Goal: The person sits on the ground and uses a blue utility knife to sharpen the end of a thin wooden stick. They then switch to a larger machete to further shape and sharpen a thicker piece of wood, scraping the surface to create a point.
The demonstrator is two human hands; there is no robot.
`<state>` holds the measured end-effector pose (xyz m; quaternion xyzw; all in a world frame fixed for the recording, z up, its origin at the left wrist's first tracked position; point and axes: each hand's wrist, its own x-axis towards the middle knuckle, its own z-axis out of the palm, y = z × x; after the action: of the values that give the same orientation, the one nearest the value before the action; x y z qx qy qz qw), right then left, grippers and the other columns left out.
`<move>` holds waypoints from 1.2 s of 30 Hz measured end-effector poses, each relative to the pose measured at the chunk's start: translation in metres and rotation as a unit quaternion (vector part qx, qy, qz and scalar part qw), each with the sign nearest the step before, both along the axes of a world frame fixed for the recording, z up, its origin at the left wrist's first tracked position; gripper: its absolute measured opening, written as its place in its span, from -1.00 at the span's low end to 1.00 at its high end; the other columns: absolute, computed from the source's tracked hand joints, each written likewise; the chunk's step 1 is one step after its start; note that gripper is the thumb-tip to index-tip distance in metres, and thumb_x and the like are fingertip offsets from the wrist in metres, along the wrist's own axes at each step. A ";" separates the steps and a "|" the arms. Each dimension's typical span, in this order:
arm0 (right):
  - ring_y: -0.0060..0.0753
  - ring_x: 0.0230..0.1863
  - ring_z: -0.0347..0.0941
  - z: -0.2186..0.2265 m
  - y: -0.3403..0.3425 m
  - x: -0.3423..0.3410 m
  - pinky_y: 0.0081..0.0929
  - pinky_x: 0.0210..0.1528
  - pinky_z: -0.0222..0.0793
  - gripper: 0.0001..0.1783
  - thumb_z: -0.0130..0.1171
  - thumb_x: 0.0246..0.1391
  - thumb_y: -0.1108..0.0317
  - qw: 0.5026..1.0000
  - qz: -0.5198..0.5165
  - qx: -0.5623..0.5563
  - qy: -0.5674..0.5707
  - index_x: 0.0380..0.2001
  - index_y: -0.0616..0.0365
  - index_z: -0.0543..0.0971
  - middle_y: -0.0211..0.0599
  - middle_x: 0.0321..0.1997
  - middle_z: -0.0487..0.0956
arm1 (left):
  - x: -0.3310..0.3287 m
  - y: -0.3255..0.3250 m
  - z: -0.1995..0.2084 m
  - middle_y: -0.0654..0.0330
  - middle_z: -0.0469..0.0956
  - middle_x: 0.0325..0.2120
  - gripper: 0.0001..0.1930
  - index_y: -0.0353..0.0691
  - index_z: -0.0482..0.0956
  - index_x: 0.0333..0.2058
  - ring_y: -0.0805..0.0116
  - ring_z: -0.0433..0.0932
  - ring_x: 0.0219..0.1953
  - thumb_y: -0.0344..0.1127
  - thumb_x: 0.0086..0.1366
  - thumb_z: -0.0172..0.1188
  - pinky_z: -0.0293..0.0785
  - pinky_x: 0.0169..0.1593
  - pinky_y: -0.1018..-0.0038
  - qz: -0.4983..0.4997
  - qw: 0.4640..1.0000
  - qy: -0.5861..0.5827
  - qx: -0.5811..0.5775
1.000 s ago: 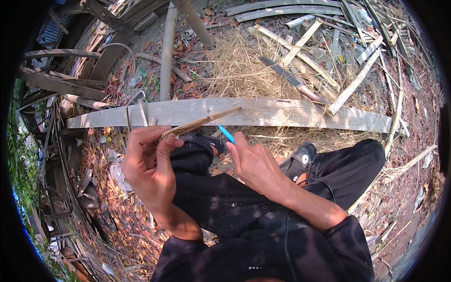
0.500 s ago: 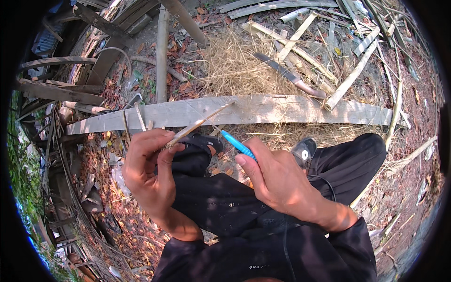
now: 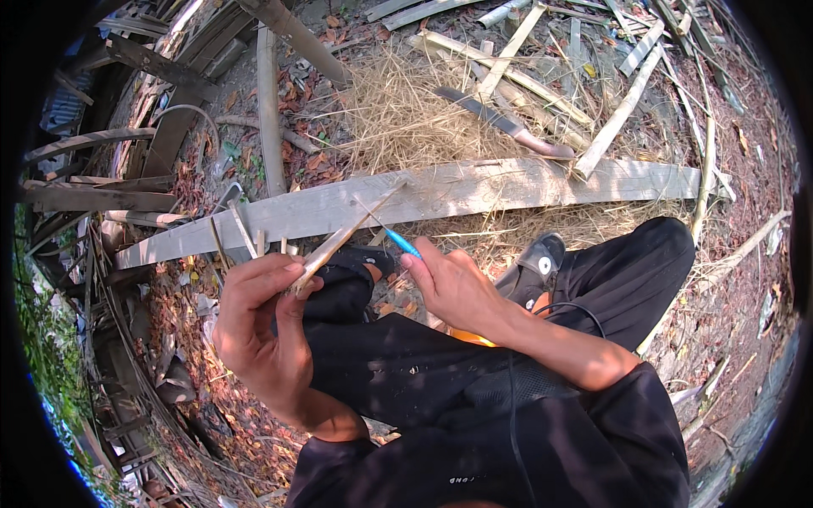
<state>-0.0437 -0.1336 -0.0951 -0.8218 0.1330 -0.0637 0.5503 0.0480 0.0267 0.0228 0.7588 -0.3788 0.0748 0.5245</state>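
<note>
My left hand (image 3: 269,339) pinches the thick end of a pale, tapering wooden stick (image 3: 339,239), its point slanting up to the right over the plank. My right hand (image 3: 461,292) is closed round the handle of a blue-handled tool with a thin metal shaft (image 3: 402,243). That shaft reaches up and left to the stick and seems to cross it near the middle; whether they touch I cannot tell. The exact kind of tool is too small to make out.
A long grey plank (image 3: 500,188) lies across the ground before my legs. Beyond it, a large knife (image 3: 483,110) with a wooden handle rests on dry straw (image 3: 389,110) and wood strips. Piled timber (image 3: 102,199) stands at left; several pale sticks (image 3: 622,114) lie at right.
My right hand has moved left and slightly up with the blue-handled tool, whose shaft now reaches further across the stick. My left hand keeps its pinch. The whole view has shifted slightly.
</note>
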 end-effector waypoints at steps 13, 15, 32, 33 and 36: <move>0.27 -0.68 0.33 -0.069 -0.017 0.023 -0.05 -0.63 0.17 -0.72 -0.08 0.32 0.23 0.998 -0.036 -0.009 0.053 -0.32 0.27 0.35 0.12 -0.77 0.34 | 0.003 -0.003 -0.003 -0.03 0.48 -0.24 -0.89 -0.47 0.47 -0.22 0.35 0.58 -0.34 -0.62 0.28 0.10 0.61 -0.27 0.52 0.031 0.999 -0.008 -0.012; 0.32 -0.60 0.40 -0.040 -0.013 0.025 0.05 -0.54 0.27 -0.64 -0.13 0.33 0.14 0.999 -0.032 0.017 0.014 -0.30 0.30 0.35 0.17 -0.72 0.42 | 0.000 0.001 -0.006 -0.02 0.47 -0.23 -0.89 -0.47 0.47 -0.21 0.35 0.58 -0.34 -0.62 0.28 0.09 0.62 -0.27 0.53 0.038 0.999 0.001 -0.011; 0.39 -0.42 0.49 -0.120 -0.029 0.049 0.12 -0.36 0.40 -0.58 -0.19 0.33 0.08 0.987 -0.038 -0.118 0.102 -0.24 0.30 0.38 0.25 -0.57 0.52 | 0.004 -0.004 -0.005 -0.03 0.47 -0.24 -0.90 -0.48 0.47 -0.22 0.36 0.58 -0.37 -0.63 0.28 0.08 0.60 -0.29 0.56 0.062 0.997 0.017 -0.031; 0.39 -0.40 0.49 -0.120 -0.034 0.048 0.14 -0.36 0.40 -0.58 -0.19 0.33 0.07 0.983 -0.028 -0.140 0.118 -0.23 0.30 0.38 0.24 -0.56 0.53 | 0.005 -0.002 -0.004 -0.03 0.47 -0.24 -0.90 -0.49 0.46 -0.22 0.36 0.58 -0.36 -0.62 0.28 0.09 0.60 -0.29 0.56 0.065 0.997 0.019 -0.031; 0.38 -0.45 0.48 -0.111 -0.029 0.055 0.14 -0.40 0.41 -0.60 -0.16 0.32 0.07 0.994 -0.039 -0.071 0.076 -0.25 0.26 0.39 0.24 -0.56 0.53 | 0.003 0.005 -0.005 -0.03 0.47 -0.24 -0.90 -0.49 0.46 -0.22 0.37 0.58 -0.36 -0.61 0.28 0.09 0.60 -0.29 0.57 0.077 0.996 0.029 -0.029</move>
<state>0.0114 -0.1630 -0.2063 -0.8552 0.2020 -0.0317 0.4763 0.0513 0.0315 0.0182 0.7719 -0.3019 0.1038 0.5498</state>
